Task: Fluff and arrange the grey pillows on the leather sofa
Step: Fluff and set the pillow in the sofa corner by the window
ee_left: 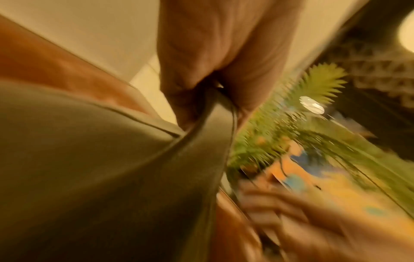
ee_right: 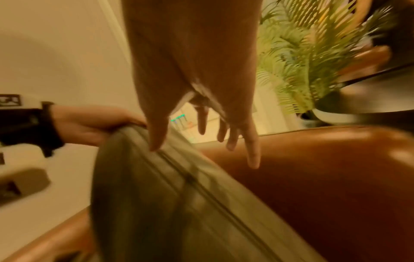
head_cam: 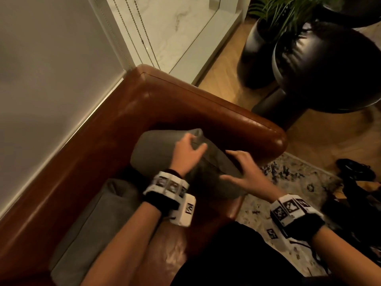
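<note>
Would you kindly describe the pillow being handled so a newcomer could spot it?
Find the brown leather sofa and its corner by the armrest. The grey pillow there stands raised, its top corner pinched by the left hand; the other grey pillow lies untouched.

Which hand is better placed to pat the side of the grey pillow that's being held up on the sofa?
Probably the right hand. Its fingers are spread open beside the pillow's seam edge, holding nothing. The left hand grips the pillow's top corner, keeping it upright on the leather sofa.
</note>
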`<state>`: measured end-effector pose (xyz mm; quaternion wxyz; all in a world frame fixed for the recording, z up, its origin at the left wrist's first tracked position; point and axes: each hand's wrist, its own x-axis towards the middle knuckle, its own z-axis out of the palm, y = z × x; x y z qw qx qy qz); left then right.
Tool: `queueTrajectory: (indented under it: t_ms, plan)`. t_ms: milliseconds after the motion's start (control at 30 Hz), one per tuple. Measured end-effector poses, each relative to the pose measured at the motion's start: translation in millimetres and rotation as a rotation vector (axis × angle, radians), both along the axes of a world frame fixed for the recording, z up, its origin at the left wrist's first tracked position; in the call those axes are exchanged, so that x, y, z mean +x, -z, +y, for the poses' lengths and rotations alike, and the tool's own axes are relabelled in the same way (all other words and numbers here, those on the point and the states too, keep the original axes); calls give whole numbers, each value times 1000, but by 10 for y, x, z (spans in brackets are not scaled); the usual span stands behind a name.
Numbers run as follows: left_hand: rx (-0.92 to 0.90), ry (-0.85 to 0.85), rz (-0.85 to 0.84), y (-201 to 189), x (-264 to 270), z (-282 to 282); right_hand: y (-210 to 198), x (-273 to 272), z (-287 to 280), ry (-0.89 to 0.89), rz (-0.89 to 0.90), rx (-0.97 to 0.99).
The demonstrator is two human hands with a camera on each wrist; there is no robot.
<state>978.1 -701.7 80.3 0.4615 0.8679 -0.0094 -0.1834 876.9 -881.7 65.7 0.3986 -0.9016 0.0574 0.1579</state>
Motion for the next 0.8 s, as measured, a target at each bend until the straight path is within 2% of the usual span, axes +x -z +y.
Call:
queueTrajectory:
  t_ms: [67,133,200,267,333,400,467,500,567,667,800]
  plan:
    - [-11,68,-1,-68,-264,-326,-36,87,295,20,-50,79]
    - [-131,120,41,-122,-434,-470,10,101,343,208,-77,81]
    - [-225,159,24,-132,-455,-395,91,8,213,320,-28,24]
    - [-164,89,-172,-50,-333,-140,182,-164,35,329,13,26]
    - [54,-67,-284,174,-136,220,250,-351,-110,368,62,74]
    - [290,-200,-122,444,32,610,328,-512,-214,481,142,117]
    - [333,-204,92,668,89,867,404,-588,-252,608,196,158]
    - [315,-179,115,722,69,925,422,-599,-242,629,189,149]
    - [290,-169,40,727,-31,979,426,-576,-197,625,132,66]
    - [365,-229,-41,723,-198,1092,390,-490,-145,652,82,25]
    - [348,-197,120,750,-198,1159,364,-416,-135,601,171,47]
